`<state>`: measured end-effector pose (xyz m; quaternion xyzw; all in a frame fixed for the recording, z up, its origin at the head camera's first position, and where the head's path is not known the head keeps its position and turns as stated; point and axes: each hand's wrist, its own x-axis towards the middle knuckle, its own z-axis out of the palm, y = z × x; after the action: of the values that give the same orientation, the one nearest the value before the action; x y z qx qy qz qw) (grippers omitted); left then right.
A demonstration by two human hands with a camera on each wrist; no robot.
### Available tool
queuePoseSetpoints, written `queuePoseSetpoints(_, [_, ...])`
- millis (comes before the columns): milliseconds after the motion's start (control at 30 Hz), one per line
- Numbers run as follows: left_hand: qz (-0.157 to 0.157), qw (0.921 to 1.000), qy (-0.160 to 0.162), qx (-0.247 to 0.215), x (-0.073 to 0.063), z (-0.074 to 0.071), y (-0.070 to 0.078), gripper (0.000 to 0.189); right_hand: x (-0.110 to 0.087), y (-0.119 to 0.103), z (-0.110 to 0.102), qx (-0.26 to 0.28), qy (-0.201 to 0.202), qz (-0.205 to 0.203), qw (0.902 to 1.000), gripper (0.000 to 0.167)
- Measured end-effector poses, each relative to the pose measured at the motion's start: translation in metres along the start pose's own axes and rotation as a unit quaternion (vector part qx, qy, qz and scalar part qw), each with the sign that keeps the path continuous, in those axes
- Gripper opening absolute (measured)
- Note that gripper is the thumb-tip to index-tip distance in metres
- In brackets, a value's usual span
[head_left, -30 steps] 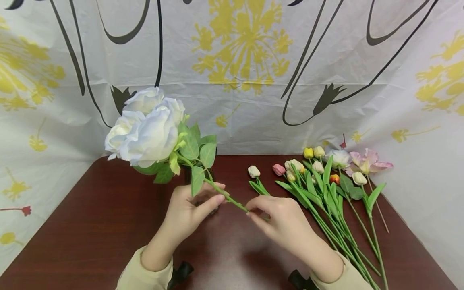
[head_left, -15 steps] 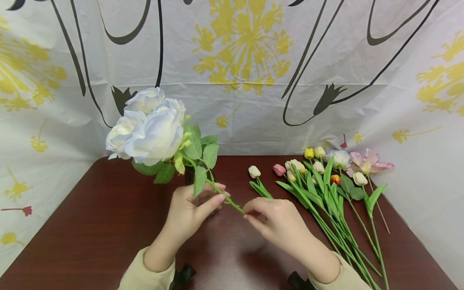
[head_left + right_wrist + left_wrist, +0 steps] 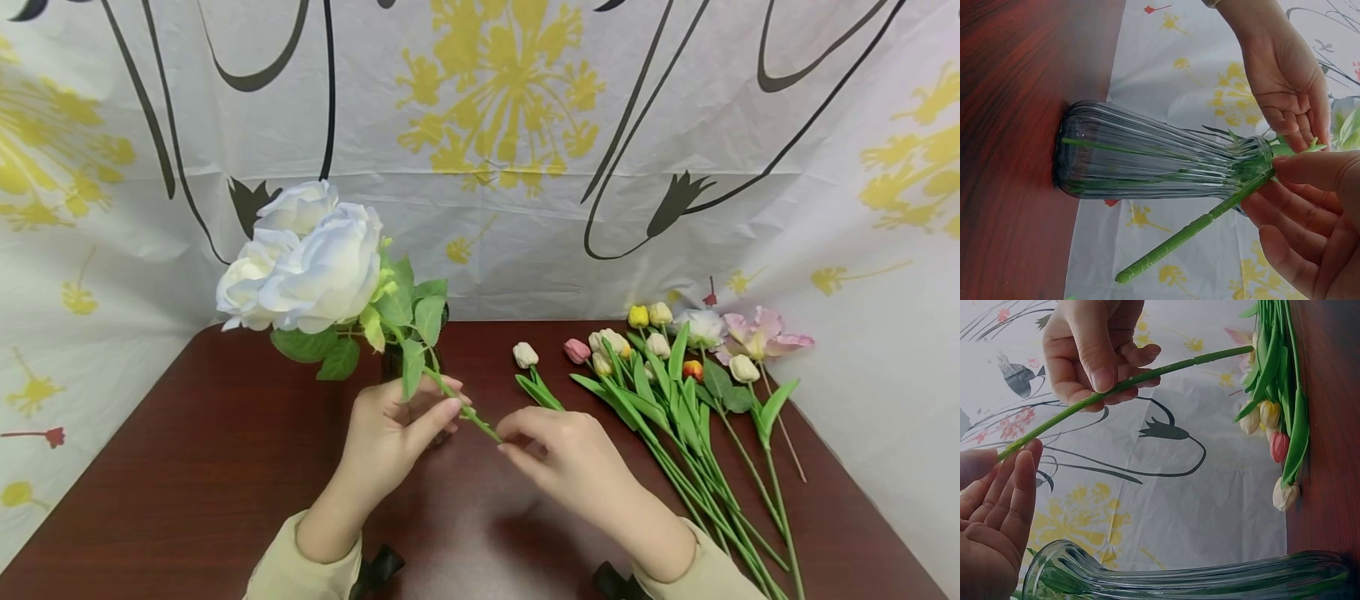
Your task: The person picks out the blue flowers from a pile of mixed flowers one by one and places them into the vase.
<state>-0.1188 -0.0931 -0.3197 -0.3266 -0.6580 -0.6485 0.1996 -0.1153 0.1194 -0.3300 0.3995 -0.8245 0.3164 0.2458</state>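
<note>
My left hand (image 3: 390,425) pinches the green stem (image 3: 1179,236) of a pale blue-white rose (image 3: 322,267), just below its leaves. Lower on that stem, the thumb and fingers of my right hand (image 3: 573,454) pinch it too. The stem slants down to the right, and its cut end sticks out beyond my right hand in the right wrist view. A ribbed glass vase (image 3: 1147,156) stands behind my left hand with green stems inside. More pale roses cluster beside the nearest bloom; which of them belongs to the held stem is hard to tell.
On the right of the dark wooden table (image 3: 187,467) lie several loose tulips (image 3: 675,400), a pink flower (image 3: 761,333) and another pale rose (image 3: 701,327). A single white tulip (image 3: 525,355) lies nearer the middle. Patterned cloth (image 3: 495,250) hangs behind.
My right hand has shifted slightly left and down with the stem, which now slopes a little more steeply. The left hand stays nearly in place, and the blooms have barely moved.
</note>
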Motion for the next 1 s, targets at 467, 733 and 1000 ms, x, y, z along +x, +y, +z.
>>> queuePoseSetpoints(467, [0.055,0.9981,0.015,0.023,0.003,-0.011,0.004,0.016,0.000,0.010,0.007,-0.014,-0.019,0.024,0.9994,0.019])
queuePoseSetpoints(733, [0.077,0.9960,0.040,0.023,0.006,-0.022,0.007,0.012,-0.001,0.017,0.013,-0.054,-0.029,0.036,0.9974,0.018])
queuePoseSetpoints(1000, [0.112,0.9903,0.078,0.027,0.009,-0.037,0.014,0.013,-0.001,0.025,0.018,-0.070,-0.064,0.075,0.9927,0.019])
